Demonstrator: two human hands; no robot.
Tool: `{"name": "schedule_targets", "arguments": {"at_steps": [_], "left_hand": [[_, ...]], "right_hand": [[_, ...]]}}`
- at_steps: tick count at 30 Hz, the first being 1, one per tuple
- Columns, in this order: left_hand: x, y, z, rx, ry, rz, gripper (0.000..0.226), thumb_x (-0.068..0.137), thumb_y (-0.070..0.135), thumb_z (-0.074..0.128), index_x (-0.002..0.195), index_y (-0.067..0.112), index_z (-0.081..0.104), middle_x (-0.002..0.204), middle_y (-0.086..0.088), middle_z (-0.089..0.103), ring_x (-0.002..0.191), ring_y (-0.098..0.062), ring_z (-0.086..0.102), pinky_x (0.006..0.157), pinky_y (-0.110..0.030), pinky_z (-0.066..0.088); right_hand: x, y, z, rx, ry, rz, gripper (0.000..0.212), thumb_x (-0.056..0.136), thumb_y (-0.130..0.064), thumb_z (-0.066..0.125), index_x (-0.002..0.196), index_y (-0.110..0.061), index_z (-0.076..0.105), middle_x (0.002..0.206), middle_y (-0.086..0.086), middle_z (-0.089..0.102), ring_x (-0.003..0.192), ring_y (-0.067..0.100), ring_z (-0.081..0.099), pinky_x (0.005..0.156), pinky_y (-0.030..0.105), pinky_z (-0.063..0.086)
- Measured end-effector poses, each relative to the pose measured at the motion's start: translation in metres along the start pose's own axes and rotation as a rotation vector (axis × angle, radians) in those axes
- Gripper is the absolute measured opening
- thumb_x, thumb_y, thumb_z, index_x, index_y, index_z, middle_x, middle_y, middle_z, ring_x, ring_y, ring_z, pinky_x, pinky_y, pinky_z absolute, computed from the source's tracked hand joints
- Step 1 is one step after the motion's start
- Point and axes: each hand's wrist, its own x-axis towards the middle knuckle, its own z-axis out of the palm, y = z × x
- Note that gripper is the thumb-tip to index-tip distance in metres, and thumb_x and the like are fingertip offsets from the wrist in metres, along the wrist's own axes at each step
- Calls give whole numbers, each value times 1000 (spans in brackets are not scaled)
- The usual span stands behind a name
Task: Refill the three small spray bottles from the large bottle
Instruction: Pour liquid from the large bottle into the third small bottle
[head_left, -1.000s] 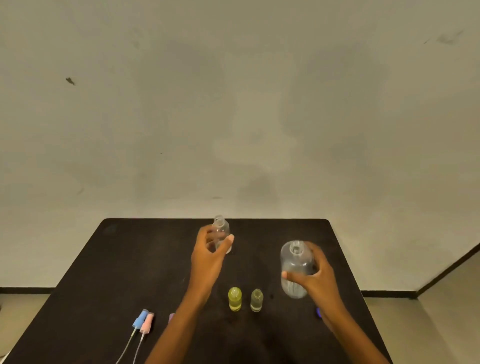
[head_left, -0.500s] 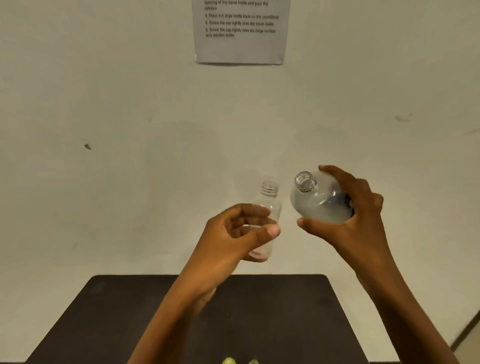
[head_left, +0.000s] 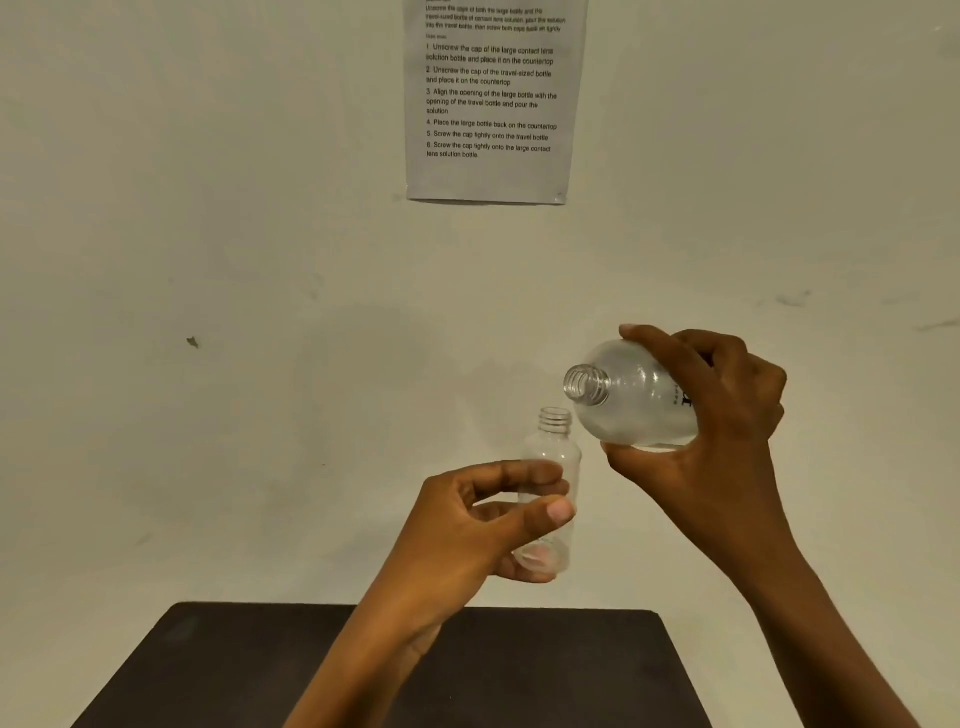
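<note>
The pour looks about to start: the small spray bottle (head_left: 553, 457) is uncapped, seems empty, and is upright in the air above the worktop (head_left: 234, 675). The other two small bottles are out of view, so I judge most of the refilling is left. The left hand (head_left: 483, 525) grips the small bottle between curled fingers and thumb, while the right hand (head_left: 727, 415) wraps round the large bottle (head_left: 631, 400) — tilted, its open neck just above and beside the small one's mouth.
</note>
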Motion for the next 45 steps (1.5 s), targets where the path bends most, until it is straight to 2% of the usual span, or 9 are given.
{"name": "schedule_targets", "arguments": {"at_steps": [4,8,13,22,27,35,45], "left_hand": [[-1,1,0,-4,-7,16,37,56,34,70,93,28,70,96,12,72,92,-11,68,63,-29,59],[0,0,0,14,0,23,39,57,33,70,96,28,70,97,13,72,94,-9,67,66,-32,60],[-1,0,-1,10,1,28,32,63,27,71,95,30,69,94,13,73,91,-6,67,64,-31,60],[0,-1,0,14,9,20,41,55,33,71,96,28,70,94,12,73,92,-12,68,66,-34,60],[1,-2,0,9,2,20,39,54,34,71,93,28,70,93,14,73,91,-8,68,65,-34,60],[2,-2,0,2,3,21,36,55,35,70,91,31,70,92,17,72,89,-5,67,62,-29,59],[3,-2,1,-7,9,23,36,54,34,70,90,31,70,92,17,72,89,-8,67,60,-28,59]], "right_hand": [[-1,0,1,-14,12,-35,74,56,-33,70,124,-39,40,122,5,46,116,18,26,90,34,34],[0,0,-1,-43,24,-62,74,57,-30,70,124,-41,39,123,4,45,117,20,26,92,41,34],[1,0,-3,-74,37,-90,70,61,-30,69,124,-41,40,125,4,44,120,23,27,94,41,32],[2,3,-3,-101,50,-127,73,61,-27,69,126,-41,38,125,-4,35,121,23,25,95,44,31],[2,3,-3,-112,54,-140,72,62,-26,68,127,-39,39,126,-2,37,120,23,26,95,46,30],[4,2,-3,-131,56,-147,73,59,-21,69,125,-37,43,126,5,42,121,25,25,95,41,26],[5,2,-3,-140,56,-156,71,59,-21,68,125,-34,45,126,8,44,120,26,26,96,40,24]]}}
